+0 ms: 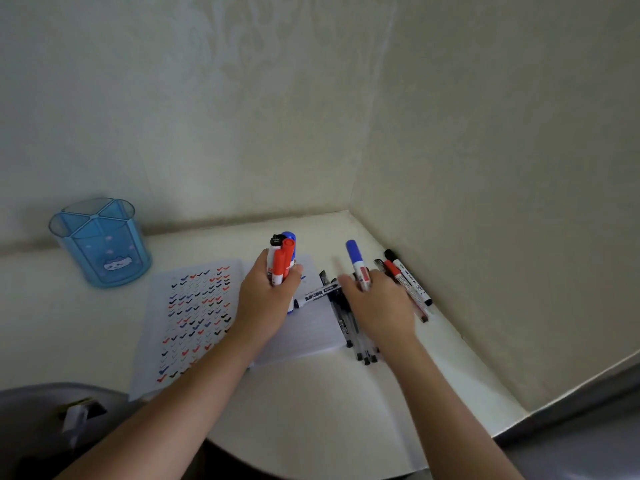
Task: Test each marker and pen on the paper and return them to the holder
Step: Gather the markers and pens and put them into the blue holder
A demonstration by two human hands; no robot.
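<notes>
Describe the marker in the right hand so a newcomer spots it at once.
On the table, near the wall corner, the right hand hovers over a heap of pens. The lone marker it grips stands nearly upright; its blue cap sets it apart from the black- and red-capped markers lying by the wall.

Ticks (199, 303) fill the paper (152, 327); marker (317, 295) label unreadable

bundle of markers (282, 255): lower barrels hidden inside the left hand (268, 296)
blue marker (356, 259): lower end behind the right hand (377, 303), whose forefinger is blurred
clear pens (349, 329): upper halves under that hand
white marker (318, 294): barrel print too small to read
grey object (41, 427): cut off at the picture's lower-left corner
</notes>
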